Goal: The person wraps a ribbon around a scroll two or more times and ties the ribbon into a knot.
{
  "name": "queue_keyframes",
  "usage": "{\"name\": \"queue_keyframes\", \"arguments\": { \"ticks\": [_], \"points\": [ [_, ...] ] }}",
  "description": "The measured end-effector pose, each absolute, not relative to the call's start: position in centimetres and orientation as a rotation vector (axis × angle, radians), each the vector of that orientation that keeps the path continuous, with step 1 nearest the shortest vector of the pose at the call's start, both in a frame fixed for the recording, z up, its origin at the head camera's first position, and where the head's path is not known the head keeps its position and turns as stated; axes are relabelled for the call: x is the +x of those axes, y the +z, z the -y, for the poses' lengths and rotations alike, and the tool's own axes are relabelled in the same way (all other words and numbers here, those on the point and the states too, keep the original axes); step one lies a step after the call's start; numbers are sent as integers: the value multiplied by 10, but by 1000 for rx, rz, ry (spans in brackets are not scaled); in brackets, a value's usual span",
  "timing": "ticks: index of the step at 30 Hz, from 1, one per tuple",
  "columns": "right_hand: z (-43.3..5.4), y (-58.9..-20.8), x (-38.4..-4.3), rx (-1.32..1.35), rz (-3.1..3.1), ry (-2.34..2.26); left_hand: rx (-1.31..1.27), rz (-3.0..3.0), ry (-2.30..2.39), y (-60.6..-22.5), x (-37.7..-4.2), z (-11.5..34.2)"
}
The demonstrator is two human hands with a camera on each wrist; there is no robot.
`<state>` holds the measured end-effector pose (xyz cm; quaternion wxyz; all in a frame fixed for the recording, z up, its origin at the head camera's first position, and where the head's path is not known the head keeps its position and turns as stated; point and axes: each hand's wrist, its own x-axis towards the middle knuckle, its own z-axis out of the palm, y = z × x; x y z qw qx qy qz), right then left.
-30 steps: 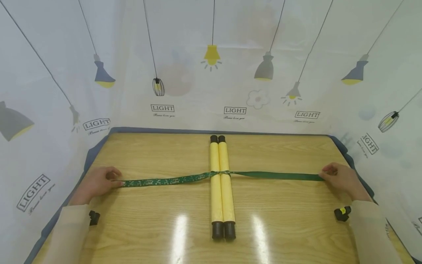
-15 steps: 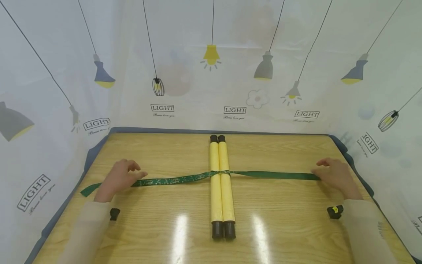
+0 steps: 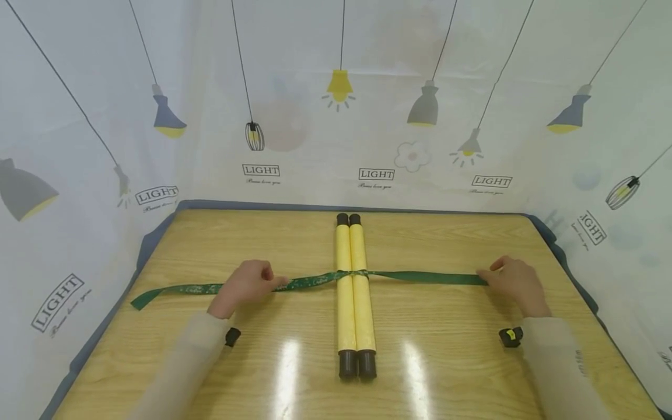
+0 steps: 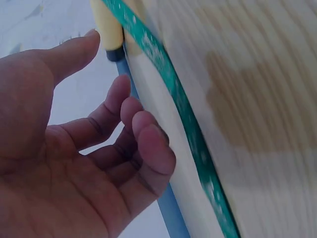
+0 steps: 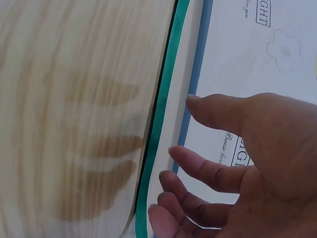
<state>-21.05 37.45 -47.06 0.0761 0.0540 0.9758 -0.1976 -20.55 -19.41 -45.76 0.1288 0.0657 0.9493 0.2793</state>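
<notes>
I see the far edge of the table (image 3: pixel 451 326) just beyond the yellow rods (image 3: pixel 346 303), centre frame, wood spreading either side; the green ribbon (image 3: pixel 312 282) wraps them; left hand (image 3: pixel 245 287) and right hand (image 3: pixel 517 284) hover over it, grips loose (fingers parted, nothing held).

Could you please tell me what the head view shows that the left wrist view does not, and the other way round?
Only the head view: the right hand and the loose left end of the green ribbon.
Only the left wrist view: the palm of the left hand, with no ribbon between its thumb and fingers.
Both: the left hand, ribbon, wooden table and a yellow tube with its dark cap.
</notes>
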Motion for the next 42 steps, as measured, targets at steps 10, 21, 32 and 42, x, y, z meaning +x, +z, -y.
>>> {"name": "queue_keyframes", "arguments": {
  "ticks": [10, 21, 32, 42],
  "points": [
    [-358, -464, -205, 311, -2815, -559, 127, -2728, 734, -465, -207, 156],
    [-347, -461, -202, 357, -2741, -509, 193, -2777, 502, -468, -212, 141],
    [-347, -463, -212, 166, -2814, -533, 316, -2718, 678, -468, -213, 141],
    [-341, -474, -223, 55, -2925, -786, 444, -2561, 968, -460, -220, 151]
  ]
}}
